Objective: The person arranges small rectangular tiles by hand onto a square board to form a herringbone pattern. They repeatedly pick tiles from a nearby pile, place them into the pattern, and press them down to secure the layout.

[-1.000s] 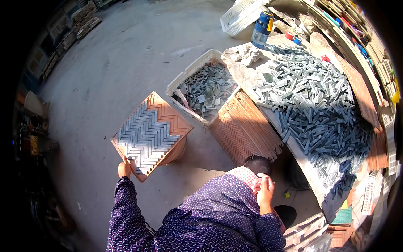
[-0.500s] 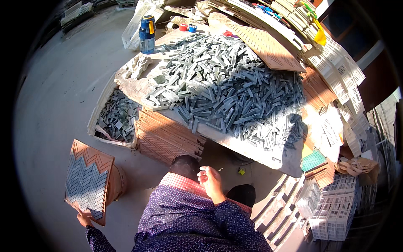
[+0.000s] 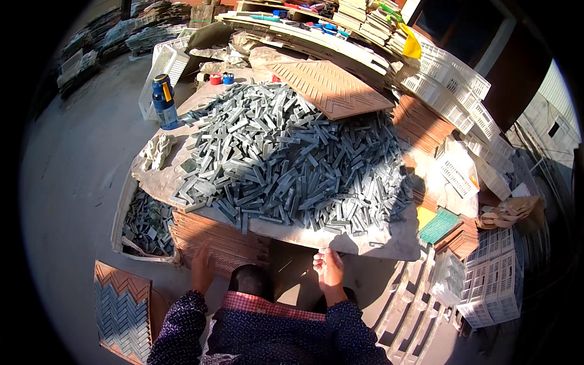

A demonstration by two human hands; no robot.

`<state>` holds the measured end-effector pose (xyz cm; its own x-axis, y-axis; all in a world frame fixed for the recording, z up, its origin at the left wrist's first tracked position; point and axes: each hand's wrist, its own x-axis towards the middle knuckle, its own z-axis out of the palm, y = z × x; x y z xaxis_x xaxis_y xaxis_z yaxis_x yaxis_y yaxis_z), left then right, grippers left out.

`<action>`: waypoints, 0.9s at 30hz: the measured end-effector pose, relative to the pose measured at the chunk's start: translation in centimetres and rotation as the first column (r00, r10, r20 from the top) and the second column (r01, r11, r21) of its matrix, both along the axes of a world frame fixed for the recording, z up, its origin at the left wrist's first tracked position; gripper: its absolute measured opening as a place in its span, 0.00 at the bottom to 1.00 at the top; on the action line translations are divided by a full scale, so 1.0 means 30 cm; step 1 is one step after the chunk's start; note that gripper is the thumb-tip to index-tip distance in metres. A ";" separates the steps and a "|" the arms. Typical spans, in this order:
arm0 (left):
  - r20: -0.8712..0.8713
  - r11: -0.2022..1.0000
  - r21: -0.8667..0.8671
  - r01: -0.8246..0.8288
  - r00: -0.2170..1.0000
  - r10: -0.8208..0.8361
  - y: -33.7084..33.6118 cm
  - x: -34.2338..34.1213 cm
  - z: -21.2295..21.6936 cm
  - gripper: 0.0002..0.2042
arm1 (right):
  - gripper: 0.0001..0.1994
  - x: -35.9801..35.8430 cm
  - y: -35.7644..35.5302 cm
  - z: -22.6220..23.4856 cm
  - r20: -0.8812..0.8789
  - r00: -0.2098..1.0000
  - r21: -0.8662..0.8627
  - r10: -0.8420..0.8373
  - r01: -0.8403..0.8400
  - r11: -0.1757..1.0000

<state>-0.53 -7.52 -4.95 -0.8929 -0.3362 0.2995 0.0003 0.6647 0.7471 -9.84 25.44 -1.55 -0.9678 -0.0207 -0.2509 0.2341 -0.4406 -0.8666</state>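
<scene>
My left hand (image 3: 202, 266), fingers stretched out and holding nothing visible, is at the near edge of a stack of brown herringbone-grooved boards (image 3: 213, 238). My right hand (image 3: 329, 267) is just in front of the worktable's near edge, its fingers curled together; whatever they hold, if anything, is hidden. Beyond both hands a big heap of grey-green stone strips (image 3: 286, 158) covers much of the pale worktable (image 3: 389, 246). At the lower left, apart from my left hand, a grooved board (image 3: 125, 310) rests on a round support, partly filled with strips in a zigzag pattern.
A pale crate (image 3: 125, 201) of stone offcuts stands left of the stack. A blue bottle (image 3: 164, 103) and a crumpled cloth (image 3: 158, 151) are on the table's left. An unfilled grooved board (image 3: 334, 88) lies across the heap's far side. White baskets (image 3: 493, 280) and a slatted pallet (image 3: 404, 304) stand at right.
My left hand has let go of the partly filled board and moved right to the stack. My right hand has moved forward to the table's near edge. The view has shifted.
</scene>
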 end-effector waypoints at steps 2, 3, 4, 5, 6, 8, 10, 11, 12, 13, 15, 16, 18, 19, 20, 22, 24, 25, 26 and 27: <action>-0.063 0.966 0.211 0.146 0.989 -0.136 0.153 -0.122 0.058 0.18 | 0.10 -0.058 0.036 0.081 -0.094 0.995 -0.007 0.023 -0.023 1.000; -0.051 0.932 0.265 0.246 0.969 -0.242 0.229 -0.142 0.091 0.18 | 0.10 -0.100 0.022 0.159 -0.136 0.991 0.016 0.013 -0.010 1.000; -0.049 0.882 0.318 0.347 0.935 -0.350 0.305 -0.162 0.127 0.18 | 0.11 -0.176 0.034 0.194 -0.181 0.983 0.056 0.013 -0.003 0.998; -0.041 0.830 0.353 0.432 0.893 -0.447 0.368 -0.164 0.132 0.17 | 0.12 -0.253 0.002 0.264 -0.215 0.976 0.025 0.037 -0.032 0.999; -0.037 0.771 0.382 0.509 0.842 -0.537 0.407 -0.152 0.119 0.17 | 0.13 -0.336 -0.033 0.327 -0.236 0.968 0.014 0.084 -0.083 0.996; 0.166 0.827 -0.011 0.563 0.816 -0.553 0.441 -0.122 0.035 0.15 | 0.21 -0.510 -0.118 0.433 -0.278 0.953 -0.091 0.118 -0.149 0.985; 0.166 0.816 -0.080 0.573 0.815 -0.556 0.448 -0.111 0.042 0.14 | 0.32 -0.667 -0.202 0.529 -0.255 0.956 -0.198 0.144 -0.198 0.960; 0.174 0.853 -0.024 0.521 0.843 -0.510 0.469 -0.123 0.052 0.12 | 0.32 -0.740 -0.193 0.569 -0.278 0.949 -0.236 0.145 -0.215 0.948; 0.196 0.874 -0.018 0.486 0.859 -0.474 0.465 -0.131 0.044 0.11 | 0.32 -0.803 -0.212 0.593 -0.302 0.939 -0.292 0.164 -0.255 0.922; 0.178 0.879 -0.029 0.475 0.868 -0.463 0.462 -0.132 0.031 0.10 | 0.31 -0.830 -0.239 0.631 -0.276 0.955 -0.304 0.111 -0.196 0.932; 0.158 0.878 -0.067 0.474 0.874 -0.459 0.463 -0.141 0.016 0.09 | 0.26 -0.881 -0.268 0.678 -0.280 0.959 -0.303 0.041 -0.129 0.944; 0.164 0.870 -0.083 0.486 0.868 -0.469 0.468 -0.142 0.015 0.09 | 0.23 -0.892 -0.268 0.675 -0.288 0.957 -0.275 0.040 -0.123 0.954; 0.141 0.873 -0.051 0.484 0.869 -0.474 0.467 -0.159 0.027 0.09 | 0.20 -0.922 -0.266 0.670 -0.304 0.952 -0.295 -0.015 -0.080 0.952; 0.148 0.881 -0.032 0.473 0.874 -0.464 0.459 -0.152 0.031 0.09 | 0.20 -0.916 -0.254 0.635 -0.340 0.941 -0.315 -0.001 -0.113 0.943; 0.154 0.887 -0.014 0.461 0.878 -0.454 0.452 -0.142 0.032 0.09 | 0.19 -0.898 -0.223 0.599 -0.375 0.927 -0.333 0.011 -0.146 0.932; 0.166 0.888 0.039 0.459 0.873 -0.458 0.427 -0.124 0.022 0.13 | 0.21 -0.745 -0.184 0.538 -0.450 0.892 -0.324 0.050 -0.215 0.921; 0.134 0.862 0.145 0.486 0.853 -0.504 0.432 -0.131 0.072 0.17 | 0.19 -0.548 -0.096 0.428 -0.420 0.907 -0.301 0.020 -0.160 0.940; -0.025 0.754 0.422 0.504 0.837 -0.546 0.429 -0.138 0.030 0.24 | 0.20 -0.425 -0.064 0.395 -0.461 0.886 -0.298 0.038 -0.195 0.934; -0.149 0.465 0.760 0.453 0.819 -0.554 0.434 -0.143 0.028 0.31 | 0.21 -0.292 -0.061 0.394 -0.434 0.900 -0.305 0.030 -0.179 0.935; -0.341 0.199 0.864 0.463 0.828 -0.445 0.447 -0.148 0.091 0.34 | 0.19 -0.161 -0.062 0.387 -0.385 0.923 -0.305 0.006 -0.133 0.943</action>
<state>-4.96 5.90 -2.21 -0.9897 0.0691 0.1256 0.0717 -0.5198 0.8513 -14.66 23.58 10.06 -0.9810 -0.1084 0.1607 -0.0388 -0.7023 -0.7108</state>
